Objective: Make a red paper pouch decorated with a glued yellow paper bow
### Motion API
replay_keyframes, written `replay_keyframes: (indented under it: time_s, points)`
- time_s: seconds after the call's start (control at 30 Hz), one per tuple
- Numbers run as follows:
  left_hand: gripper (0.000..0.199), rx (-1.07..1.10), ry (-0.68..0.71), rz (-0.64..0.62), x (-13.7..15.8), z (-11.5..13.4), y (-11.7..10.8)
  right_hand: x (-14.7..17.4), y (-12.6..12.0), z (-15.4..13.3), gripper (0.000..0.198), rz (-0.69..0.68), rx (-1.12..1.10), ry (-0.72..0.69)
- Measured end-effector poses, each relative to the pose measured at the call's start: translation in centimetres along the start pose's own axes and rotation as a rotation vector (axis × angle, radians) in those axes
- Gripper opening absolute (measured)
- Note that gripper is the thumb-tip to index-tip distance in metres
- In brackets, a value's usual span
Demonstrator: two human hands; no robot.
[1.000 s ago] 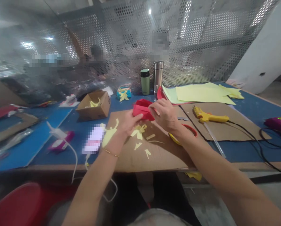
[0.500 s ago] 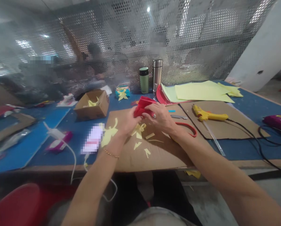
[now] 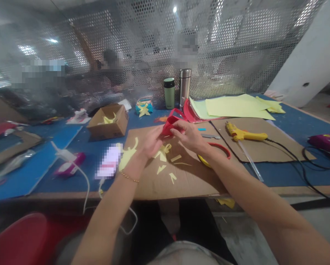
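My left hand (image 3: pixel 153 140) and my right hand (image 3: pixel 189 135) both grip a folded red foam piece (image 3: pixel 168 127) above the cardboard mat. A thin red loop stands up from its far side; whether it belongs to the piece, I cannot tell. The left fingers are mostly hidden behind the red piece, while my right thumb and fingers pinch its right side. Below the hands lie yellow paper scraps (image 3: pixel 161 169) and a curled yellow strip (image 3: pixel 167 148). Scissors with red and yellow handles (image 3: pixel 222 147) rest partly under my right forearm.
A cardboard box (image 3: pixel 109 130), a blue pouch with a yellow flower (image 3: pixel 144 107), a green tumbler (image 3: pixel 169 95) and a steel flask (image 3: pixel 185 88) stand at the back. To the right are a yellow glue gun (image 3: pixel 248 135) with its cord and yellow sheets (image 3: pixel 237 106). A phone (image 3: pixel 109 162) lies left.
The red piece has been turned and tilted in my hands, and a red loop now shows behind it. My right hand has shifted slightly, uncovering more of the scissors.
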State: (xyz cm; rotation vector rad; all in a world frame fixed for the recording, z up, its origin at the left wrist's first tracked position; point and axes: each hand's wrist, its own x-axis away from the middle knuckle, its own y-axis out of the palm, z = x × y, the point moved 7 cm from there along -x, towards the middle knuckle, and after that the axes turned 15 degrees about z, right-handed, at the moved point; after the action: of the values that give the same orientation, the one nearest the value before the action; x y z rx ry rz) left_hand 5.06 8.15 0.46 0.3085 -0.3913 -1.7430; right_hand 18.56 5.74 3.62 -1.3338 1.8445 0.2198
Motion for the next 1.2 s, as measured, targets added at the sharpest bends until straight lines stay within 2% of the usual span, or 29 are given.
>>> replay_keyframes:
  time_s: [0.23, 0.37, 0.6, 0.73, 0.93, 1.2]
  points:
    - [0.02, -0.054, 0.034, 0.022, -0.3, -0.9, -0.5, 0.4, 1.2, 0.7, 0.019, -0.135, -0.226, 0.181]
    - [0.018, -0.076, 0.063, 0.034, -0.3, -0.8, -0.4, 0.8, 1.8, 0.5, 0.023, -0.203, -0.332, 0.208]
    - [0.033, -0.119, 0.027, -0.1, 0.1, -0.4, 0.2, 0.3, 1.1, 0.3, 0.025, -0.139, -0.308, 0.202]
    - [0.031, -0.103, -0.032, -0.092, 0.2, -0.8, 0.1, 0.2, 1.0, 0.0, 0.026, -0.146, -0.328, 0.187]
    - [0.019, -0.015, -0.111, -0.075, 0.2, -0.6, -0.1, 0.2, 0.8, 0.8, 0.028, -0.136, -0.363, 0.255]
    - [0.019, -0.017, -0.119, -0.031, 0.0, -1.2, -0.7, 0.3, 0.7, 1.1, 0.024, -0.11, -0.354, 0.336]
